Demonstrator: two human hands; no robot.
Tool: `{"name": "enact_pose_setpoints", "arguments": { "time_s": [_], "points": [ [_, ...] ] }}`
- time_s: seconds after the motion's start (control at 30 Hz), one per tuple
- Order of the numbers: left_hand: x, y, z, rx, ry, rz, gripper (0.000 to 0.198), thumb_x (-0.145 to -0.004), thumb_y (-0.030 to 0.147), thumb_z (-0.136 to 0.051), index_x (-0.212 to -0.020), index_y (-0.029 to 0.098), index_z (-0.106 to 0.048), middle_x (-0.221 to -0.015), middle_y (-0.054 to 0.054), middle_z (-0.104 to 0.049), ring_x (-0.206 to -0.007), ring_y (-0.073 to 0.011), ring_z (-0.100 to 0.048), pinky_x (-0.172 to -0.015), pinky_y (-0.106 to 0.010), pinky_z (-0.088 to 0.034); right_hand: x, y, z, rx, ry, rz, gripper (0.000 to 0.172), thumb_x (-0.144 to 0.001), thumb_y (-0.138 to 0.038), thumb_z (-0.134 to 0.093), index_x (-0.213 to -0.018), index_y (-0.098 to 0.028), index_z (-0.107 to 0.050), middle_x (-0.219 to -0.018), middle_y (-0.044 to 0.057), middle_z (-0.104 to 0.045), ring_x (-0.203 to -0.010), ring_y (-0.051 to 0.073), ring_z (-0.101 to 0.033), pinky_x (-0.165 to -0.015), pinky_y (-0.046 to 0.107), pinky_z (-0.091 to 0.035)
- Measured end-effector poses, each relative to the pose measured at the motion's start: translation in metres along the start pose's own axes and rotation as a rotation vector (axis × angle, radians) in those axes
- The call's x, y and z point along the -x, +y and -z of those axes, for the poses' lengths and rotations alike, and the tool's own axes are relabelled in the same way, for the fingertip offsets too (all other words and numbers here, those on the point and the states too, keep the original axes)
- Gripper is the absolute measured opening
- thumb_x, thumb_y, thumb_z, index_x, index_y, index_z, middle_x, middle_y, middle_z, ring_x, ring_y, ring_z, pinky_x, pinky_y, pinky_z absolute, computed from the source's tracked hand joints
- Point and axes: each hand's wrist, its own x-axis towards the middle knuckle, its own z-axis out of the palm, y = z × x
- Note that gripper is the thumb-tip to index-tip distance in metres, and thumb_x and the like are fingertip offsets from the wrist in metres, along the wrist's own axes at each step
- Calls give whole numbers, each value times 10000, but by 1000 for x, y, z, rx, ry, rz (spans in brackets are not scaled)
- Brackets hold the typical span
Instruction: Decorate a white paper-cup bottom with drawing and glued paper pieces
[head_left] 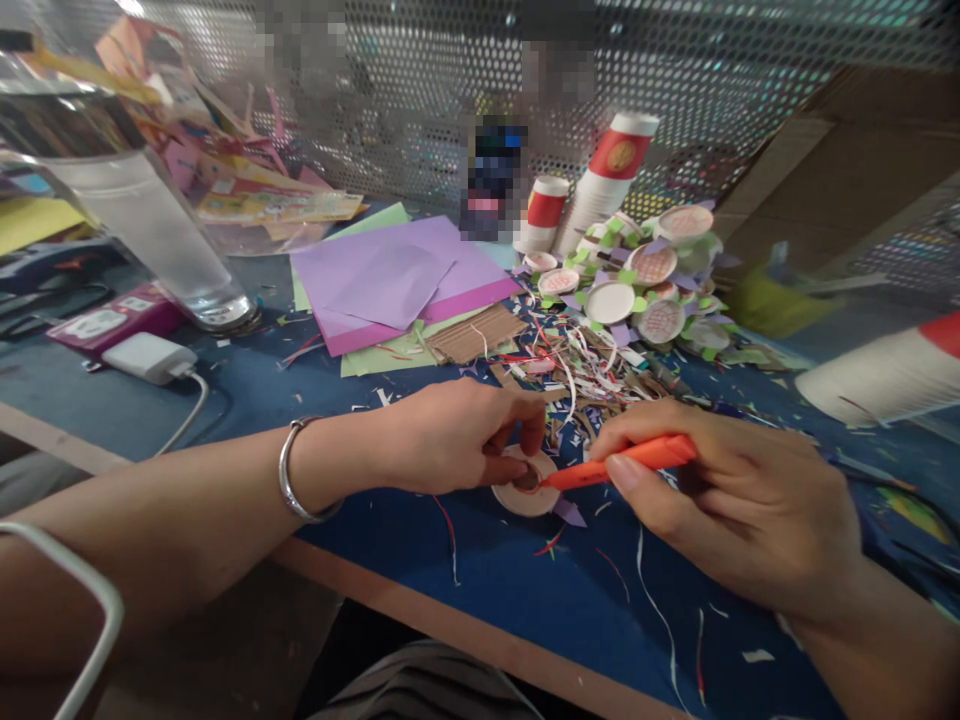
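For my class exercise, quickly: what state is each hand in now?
Left hand: curled, touching a dark piece on the pale disc; grip unclear.
Right hand: closed, holding an orange marker.

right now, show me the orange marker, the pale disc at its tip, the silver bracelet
Orange marker (657, 455): head view, on its barrel.
Pale disc (517, 502): head view, on its lower rim.
Silver bracelet (285, 474): head view, outer band.

Slim orange plastic marker (645, 458): bright, reddish tint. Round white paper disc (517, 501): reddish curved mark. Rectangular purple paper sheet (349, 262): light tone. Tall white paper-cup stack (606, 182): red band, gold emblem.
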Motion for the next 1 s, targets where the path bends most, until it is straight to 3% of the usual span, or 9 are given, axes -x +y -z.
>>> {"name": "enact_pose_setpoints", "arguments": {
  "time_s": [0.47,0.63,0.83,1.0],
  "points": [
    [1,-1,0,-78,6,-6,198,-901,301,-615,-1046,211,-716,-698,20,-658,-526,-83,-502,-502,-217,-292,2,2,1,23,80,-21,108,-907,-190,-589,-901,-282,-644,-770,-73,-738,-592,105,-680,-622,213,-540],
    [2,0,-2,-91,11,-18,216,-859,321,-672,-1039,216,-729,-593,59,-581,-500,-88,-486,-482,-226,-280,6,4,-4,-1,123,-23,108,-924,-198,-589,-909,-291,-642,-788,-77,-729,-615,105,-670,-643,224,-539],
    [1,1,-6,-84,32,-83,162,-862,276,-685,-994,201,-743,-767,19,-678,-630,-106,-547,-571,-238,-356,9,6,-5,20,152,-24,120,-904,-181,-614,-911,-296,-647,-785,-79,-727,-592,107,-655,-608,242,-520],
    [3,4,-8,-69,59,-115,171,-816,296,-732,-957,199,-744,-819,21,-669,-684,-116,-556,-594,-244,-373,7,5,-4,-1,159,-17,134,-898,-163,-625,-879,-294,-646,-781,-86,-726,-595,100,-640,-615,235,-517]
  ]
}}
